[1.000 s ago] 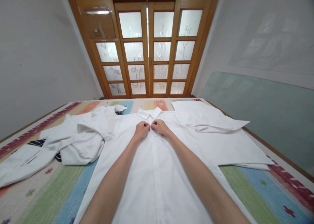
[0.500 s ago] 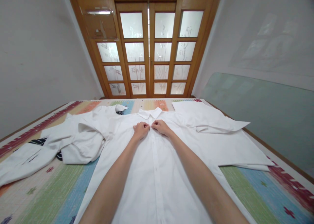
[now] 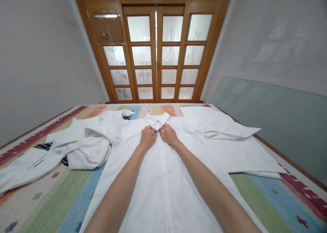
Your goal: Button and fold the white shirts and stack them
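Note:
A white button-up shirt point(image 3: 150, 192) lies spread out front side up, its collar point(image 3: 157, 118) at the far end. Just below that collar, my left hand point(image 3: 148, 136) pinches the front placket with its fingertips. My right hand point(image 3: 168, 134) pinches the same spot from the other side, so the two sets of fingertips nearly meet. Whether a button sits between them is too small to make out. One sleeve point(image 3: 219, 124) lies folded at the right, over more white cloth.
Crumpled white clothing point(image 3: 87, 144) with dark striped patches lies at the left. Beneath everything is a striped, multicoloured cloth point(image 3: 51, 199). A pale green glass panel point(image 3: 268, 114) leans along the right wall. Wooden doors with glass panes point(image 3: 156, 52) stand at the back.
Both hands stay at the upper placket, with small shifts of the fingers. My left hand's fingers are slightly more curled. The view has tilted slightly.

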The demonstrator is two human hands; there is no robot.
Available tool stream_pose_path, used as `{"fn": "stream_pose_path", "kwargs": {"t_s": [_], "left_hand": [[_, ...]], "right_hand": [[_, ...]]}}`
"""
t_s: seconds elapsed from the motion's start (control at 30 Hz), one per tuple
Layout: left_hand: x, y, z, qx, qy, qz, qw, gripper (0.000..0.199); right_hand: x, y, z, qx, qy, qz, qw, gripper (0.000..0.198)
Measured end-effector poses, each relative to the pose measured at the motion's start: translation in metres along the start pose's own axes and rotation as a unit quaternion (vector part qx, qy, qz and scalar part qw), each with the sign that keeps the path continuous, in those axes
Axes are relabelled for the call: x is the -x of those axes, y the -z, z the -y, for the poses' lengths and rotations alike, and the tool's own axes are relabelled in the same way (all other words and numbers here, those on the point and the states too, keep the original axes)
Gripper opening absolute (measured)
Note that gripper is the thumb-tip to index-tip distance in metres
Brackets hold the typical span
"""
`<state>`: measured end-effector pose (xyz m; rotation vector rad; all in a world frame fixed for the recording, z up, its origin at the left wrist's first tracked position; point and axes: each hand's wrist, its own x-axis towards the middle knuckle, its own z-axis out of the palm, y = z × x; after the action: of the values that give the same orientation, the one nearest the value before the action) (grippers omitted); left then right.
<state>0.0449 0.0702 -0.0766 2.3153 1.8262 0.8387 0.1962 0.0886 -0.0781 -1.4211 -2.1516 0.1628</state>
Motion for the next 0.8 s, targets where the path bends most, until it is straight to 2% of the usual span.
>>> {"fn": "stream_pose_path", "kwargs": {"t_s": [0.13, 0.27, 0.4, 0.63, 0.8], "left_hand": [[0.003, 0.004, 0.002, -0.002, -0.026, 0.012, 1.000, 0.025], [0.004, 0.004, 0.004, 0.012, -0.019, 0.017, 1.000, 0.024], [0.006, 0.003, 0.004, 0.010, -0.015, 0.021, 1.000, 0.027], [0.014, 0.007, 0.001, -0.013, -0.021, 0.080, 0.996, 0.034], [0.023, 0.009, -0.001, -0.029, -0.055, 0.061, 0.996, 0.035]], "right_hand": [[0.006, -0.001, 0.001, 0.076, 0.050, 0.055, 0.994, 0.037], [0.017, 0.000, -0.001, 0.116, 0.065, 0.100, 0.986, 0.050], [0.030, 0.002, -0.002, 0.133, 0.070, 0.117, 0.982, 0.056], [0.043, 0.010, 0.004, 0.148, 0.052, 0.154, 0.976, 0.066], [0.053, 0.012, 0.008, 0.149, 0.056, 0.146, 0.976, 0.069]]}}
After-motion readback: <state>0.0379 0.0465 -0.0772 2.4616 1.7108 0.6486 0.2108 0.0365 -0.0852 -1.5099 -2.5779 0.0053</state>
